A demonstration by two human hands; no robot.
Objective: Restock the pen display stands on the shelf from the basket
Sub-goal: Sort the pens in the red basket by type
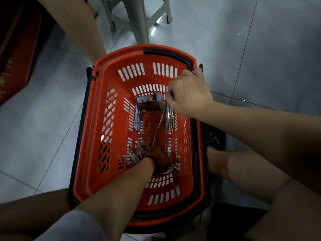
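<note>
Grey tiled floor (260, 58) bears a red slotted basket (121, 56). The right hand (187, 94) is curled above its far side; I cannot tell whether it pinches anything. Deep inside, the blurred left hand (160, 159) seems to clutch slim clear pens (138, 150), near a small printed box (149, 101).

Red slotted plastic shopping basket (92, 129) stands upright, with its black handles (166, 53) folded down along the rim. On its bottom, a small printed box (149, 100) lies at the far end, a bluish pack (137, 119) lengthwise at left, and loose pens (169, 117) lengthwise at right. A fanned bunch of pens (139, 152) at the near end is motion-blurred and gripped by the left hand (159, 157).
</note>
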